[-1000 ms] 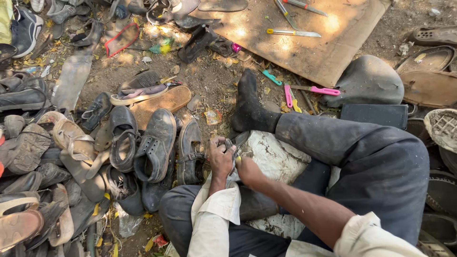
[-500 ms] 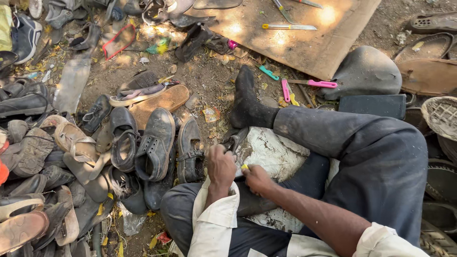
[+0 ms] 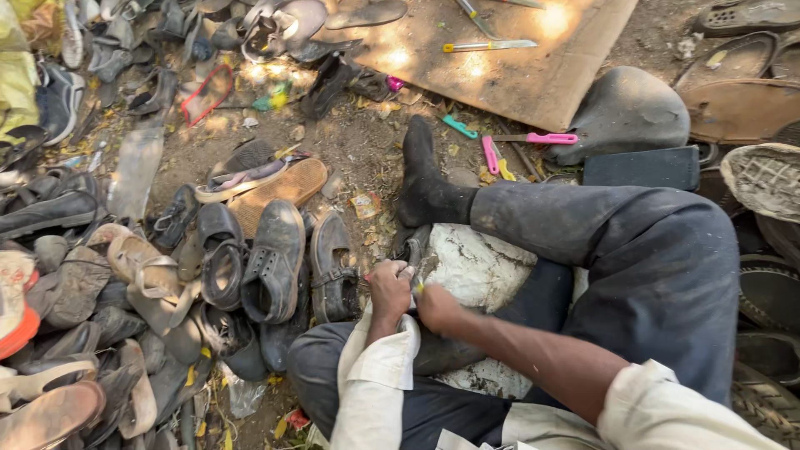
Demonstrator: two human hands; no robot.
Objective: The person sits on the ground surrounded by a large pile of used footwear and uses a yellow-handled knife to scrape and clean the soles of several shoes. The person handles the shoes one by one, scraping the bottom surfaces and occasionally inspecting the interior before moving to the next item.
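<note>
Seated person working on the ground. Both forearms are reaching forward over the lap, meeting above a white cloth (image 3: pixel 483 271). The left hand (image 3: pixel 389 287) is clenching around a dark shoe (image 3: pixel 410 250) pressed at the cloth's left edge; the right hand (image 3: pixel 435 307) is pinching a small yellow-handled tool (image 3: pixel 419 286) against it. A crumpled orange wrapper (image 3: pixel 365 204) is lying on the dirt beyond the shoe.

The trousers (image 3: pixel 650 275) are dark grey-blue, and the sock (image 3: pixel 425 183) at twelve o'clock from the hands is black. The shirt sleeves (image 3: pixel 375 375) are cream white. The cloth (image 3: pixel 487 267) on the lap is dirty white. At one o'clock, a pink tool (image 3: pixel 542 138) lies beside a brown board (image 3: pixel 517 75).
</note>
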